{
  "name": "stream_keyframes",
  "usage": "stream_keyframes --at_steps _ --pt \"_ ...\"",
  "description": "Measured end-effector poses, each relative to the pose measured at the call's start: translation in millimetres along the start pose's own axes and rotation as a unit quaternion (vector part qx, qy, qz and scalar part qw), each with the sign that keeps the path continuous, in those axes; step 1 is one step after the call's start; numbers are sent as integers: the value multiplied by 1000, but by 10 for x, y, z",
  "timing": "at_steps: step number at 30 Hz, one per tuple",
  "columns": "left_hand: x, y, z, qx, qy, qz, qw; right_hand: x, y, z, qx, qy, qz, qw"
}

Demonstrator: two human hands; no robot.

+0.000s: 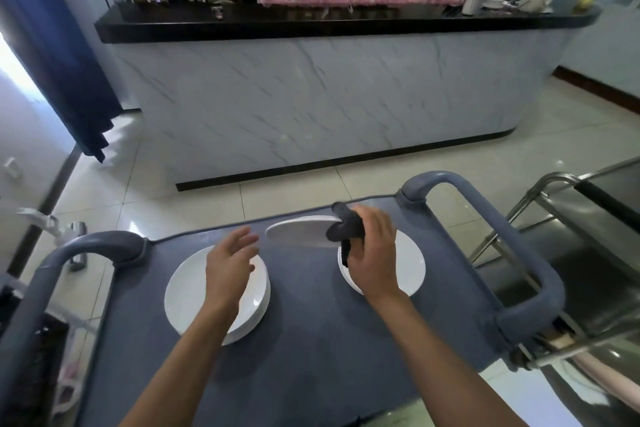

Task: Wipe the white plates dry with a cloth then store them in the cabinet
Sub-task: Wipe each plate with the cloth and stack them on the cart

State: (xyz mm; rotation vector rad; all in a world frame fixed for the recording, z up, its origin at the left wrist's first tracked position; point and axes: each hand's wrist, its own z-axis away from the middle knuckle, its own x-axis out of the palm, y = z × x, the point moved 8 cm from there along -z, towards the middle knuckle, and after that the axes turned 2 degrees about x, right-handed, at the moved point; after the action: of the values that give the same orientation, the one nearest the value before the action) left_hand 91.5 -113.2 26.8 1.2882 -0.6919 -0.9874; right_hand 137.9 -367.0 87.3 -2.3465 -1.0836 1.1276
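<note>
A white plate hangs tilted above the grey cart top, gripped at its right edge through a black cloth by my right hand. My left hand hovers open, fingers apart, just left of that plate and over a stack of white plates on the cart's left side. Another white plate stack lies on the right, partly hidden under my right hand.
The cart has grey tubular handles at left and right. A steel-framed trolley stands close on the right. A marble-fronted bar counter with a black top crosses the room ahead, across tiled floor.
</note>
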Motion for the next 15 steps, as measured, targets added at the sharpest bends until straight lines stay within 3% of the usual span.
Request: stream_keyframes --at_steps 3,5,8,15 --pt "250 -156 173 -183 -78 178 964 21 64 -8 -5 -10 2 1000" --pt "427 -121 269 -233 -115 255 931 40 61 6 -21 -17 -3 1000" --pt "614 -32 334 -249 -110 289 918 80 32 41 -58 -30 -11 998" --pt "769 -108 396 -255 -5 343 904 97 53 218 -113 -38 -31 992"
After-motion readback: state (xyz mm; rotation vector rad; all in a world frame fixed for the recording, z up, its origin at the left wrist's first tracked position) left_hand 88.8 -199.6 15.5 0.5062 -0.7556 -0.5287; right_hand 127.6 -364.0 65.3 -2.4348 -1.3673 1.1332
